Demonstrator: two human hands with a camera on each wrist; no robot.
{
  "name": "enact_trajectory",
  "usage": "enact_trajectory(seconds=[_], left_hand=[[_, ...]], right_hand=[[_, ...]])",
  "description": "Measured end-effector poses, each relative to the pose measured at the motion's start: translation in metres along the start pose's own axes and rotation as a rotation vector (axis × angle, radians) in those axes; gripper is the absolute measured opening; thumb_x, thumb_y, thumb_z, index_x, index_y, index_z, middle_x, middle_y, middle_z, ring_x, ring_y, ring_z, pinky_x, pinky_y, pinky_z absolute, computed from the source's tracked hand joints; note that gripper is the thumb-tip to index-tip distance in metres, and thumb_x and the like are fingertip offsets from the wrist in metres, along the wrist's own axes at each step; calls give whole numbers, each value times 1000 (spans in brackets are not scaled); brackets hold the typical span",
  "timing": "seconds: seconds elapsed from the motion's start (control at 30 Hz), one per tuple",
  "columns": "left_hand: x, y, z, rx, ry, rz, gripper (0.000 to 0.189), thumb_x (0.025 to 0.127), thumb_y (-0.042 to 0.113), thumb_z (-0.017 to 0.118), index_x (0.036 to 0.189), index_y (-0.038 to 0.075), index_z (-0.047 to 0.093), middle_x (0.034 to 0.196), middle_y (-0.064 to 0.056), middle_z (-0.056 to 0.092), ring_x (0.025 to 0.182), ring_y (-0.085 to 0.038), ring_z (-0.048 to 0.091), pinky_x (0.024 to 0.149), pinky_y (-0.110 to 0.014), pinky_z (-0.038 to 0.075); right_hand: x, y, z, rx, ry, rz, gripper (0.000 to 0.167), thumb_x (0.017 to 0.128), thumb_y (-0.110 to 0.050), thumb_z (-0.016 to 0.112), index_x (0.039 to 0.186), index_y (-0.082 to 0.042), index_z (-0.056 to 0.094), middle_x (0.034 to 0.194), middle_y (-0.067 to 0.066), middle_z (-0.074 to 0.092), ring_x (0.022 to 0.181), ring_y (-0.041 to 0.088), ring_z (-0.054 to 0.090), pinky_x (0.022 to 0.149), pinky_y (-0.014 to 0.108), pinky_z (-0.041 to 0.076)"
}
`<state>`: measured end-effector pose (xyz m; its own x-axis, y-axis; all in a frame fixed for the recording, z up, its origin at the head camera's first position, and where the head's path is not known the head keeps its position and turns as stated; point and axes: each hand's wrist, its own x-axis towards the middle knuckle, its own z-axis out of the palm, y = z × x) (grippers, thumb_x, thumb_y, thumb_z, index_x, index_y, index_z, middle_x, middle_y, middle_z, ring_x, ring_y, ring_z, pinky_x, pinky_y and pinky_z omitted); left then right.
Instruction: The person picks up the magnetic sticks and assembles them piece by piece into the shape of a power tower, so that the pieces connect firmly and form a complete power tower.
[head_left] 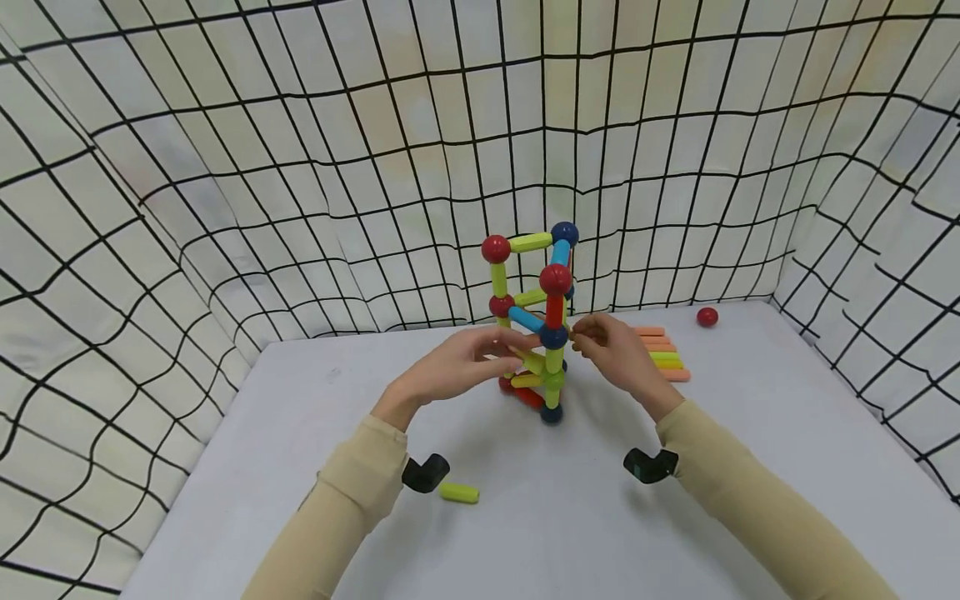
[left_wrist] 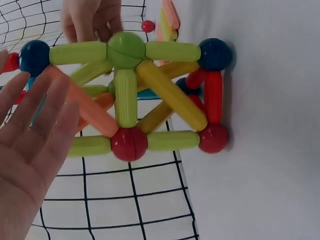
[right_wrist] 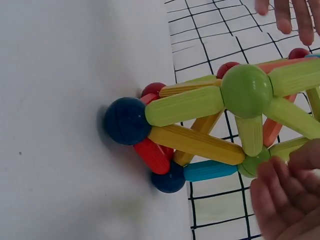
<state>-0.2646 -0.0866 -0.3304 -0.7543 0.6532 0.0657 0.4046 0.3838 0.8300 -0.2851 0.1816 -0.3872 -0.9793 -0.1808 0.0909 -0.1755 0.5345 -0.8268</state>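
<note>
A tower of plastic rods and balls stands upright on the table, with red balls, dark blue balls and green balls at its joints. My left hand is at the tower's left side, its fingers straight. In the left wrist view those fingers lie beside an orange diagonal rod. On the tower's right side is my right hand, fingers bent. The right wrist view has its fingertips by a lower green ball and a light green rod; whether they pinch the rod is unclear.
Several orange and yellow-green rods lie in a row right of the tower. A red ball sits near the table's back edge. One loose yellow-green rod lies near my left sleeve. Black netting over white cloth surrounds the table.
</note>
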Motion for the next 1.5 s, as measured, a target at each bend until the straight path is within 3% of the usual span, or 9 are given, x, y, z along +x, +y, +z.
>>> enact_trajectory(seconds=[0.17, 0.3, 0.4, 0.53, 0.7, 0.97, 1.13, 1.33, 1.5], left_hand=[[9, -7, -17, -16, 262, -66, 25, 99, 25, 59, 113, 5, 62, 108, -10, 64, 98, -25, 61, 90, -43, 51], [18, -14, -25, -18, 363, -109, 41, 96, 29, 63, 129, 8, 52, 123, -8, 58, 112, -25, 57, 94, -43, 50], [26, -14, -25, -6, 331, -113, 56, 94, 30, 65, 142, 10, 44, 137, -7, 52, 126, -25, 50, 101, -46, 45], [31, -13, -21, 1, 296, -112, 53, 95, 29, 64, 141, 10, 46, 136, -6, 52, 126, -24, 52, 103, -48, 43], [25, -15, -22, -31, 294, -136, 44, 94, 31, 66, 131, 12, 53, 126, -4, 57, 118, -22, 57, 101, -48, 45], [5, -12, -18, -45, 171, -111, 42, 93, 33, 66, 130, 16, 57, 128, 2, 58, 117, -20, 56, 98, -42, 48], [1, -5, -12, -43, 135, -51, 38, 95, 31, 65, 130, 16, 60, 127, 4, 60, 116, -19, 58, 96, -40, 50], [6, 4, -5, 12, 128, 19, 31, 95, 29, 64, 124, 16, 66, 120, 4, 65, 109, -16, 61, 93, -36, 51], [8, 5, -3, 26, 116, 31, 31, 95, 31, 64, 123, 16, 66, 119, 5, 65, 108, -15, 61, 92, -36, 51]], right_hand=[[-18, -1, -7, -161, -207, 56, 19, 99, -18, 56, 101, -1, 65, 88, 11, 68, 79, 26, 66, 69, 31, 55], [-34, -12, -6, -259, -503, -26, 23, 97, -24, 59, 89, -5, 69, 75, 3, 66, 68, 18, 62, 62, 28, 52], [-42, -18, 5, -224, -563, -168, 19, 98, -26, 60, 98, -10, 70, 84, 0, 67, 74, 13, 61, 67, 28, 52], [-44, -19, 16, -134, -464, -314, 30, 98, -27, 59, 125, -14, 64, 110, 1, 67, 95, 14, 62, 81, 29, 53], [-40, -13, 15, -70, -366, -305, 44, 100, -29, 57, 141, -16, 52, 124, 4, 65, 111, 20, 61, 91, 37, 53], [-30, 6, 15, -82, -190, -271, 31, 98, -18, 60, 125, -3, 61, 119, 8, 65, 108, 24, 61, 90, 39, 53], [-37, 1, 47, -176, -360, -386, 23, 96, -17, 64, 115, -5, 66, 105, 1, 67, 98, 18, 61, 86, 34, 54], [-49, -5, 99, -428, -618, -522, 45, 94, -26, 66, 135, -10, 57, 133, 1, 59, 124, 17, 51, 105, 33, 42], [-52, -8, 129, -474, -613, -592, 47, 93, -28, 68, 136, -12, 57, 128, -1, 61, 118, 13, 53, 102, 24, 41]])
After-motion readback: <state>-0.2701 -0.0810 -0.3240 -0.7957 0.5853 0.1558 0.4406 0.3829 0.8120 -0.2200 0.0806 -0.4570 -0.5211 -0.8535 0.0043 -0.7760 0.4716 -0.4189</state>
